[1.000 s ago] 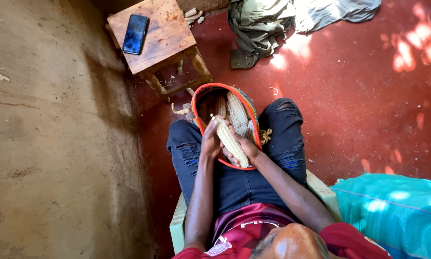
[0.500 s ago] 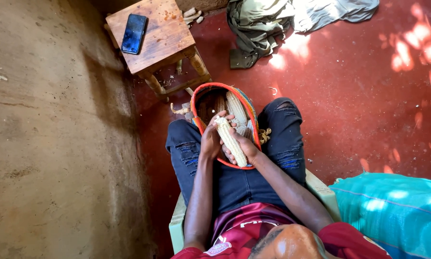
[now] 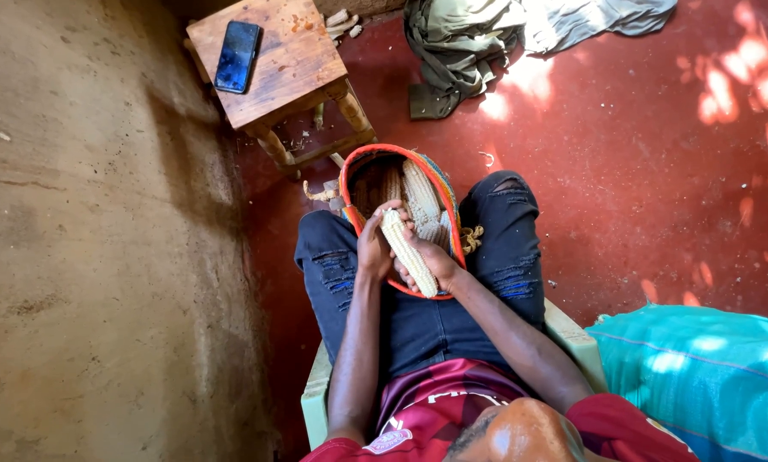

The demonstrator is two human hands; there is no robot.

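I sit on a pale green chair (image 3: pixel 316 389) with an orange-rimmed woven basket (image 3: pixel 350 184) between my knees. A pale maize cob (image 3: pixel 408 251) lies across both my hands above the basket. My left hand (image 3: pixel 374 248) wraps the cob's upper left side, thumb over its tip. From the right and below, my right hand (image 3: pixel 434 261) cups it. More cobs (image 3: pixel 420 201) lie inside the basket, partly hidden by my hands.
A small wooden stool (image 3: pixel 294 64) with a dark phone (image 3: pixel 237 56) on it stands ahead on the red floor. A bare earthen wall (image 3: pixel 85 257) fills the left. Crumpled clothing (image 3: pixel 478 38) lies ahead right. A teal sack (image 3: pixel 700 376) sits at my right.
Both hands have stayed on the cob over the basket; the cob has shifted slightly in my grip.
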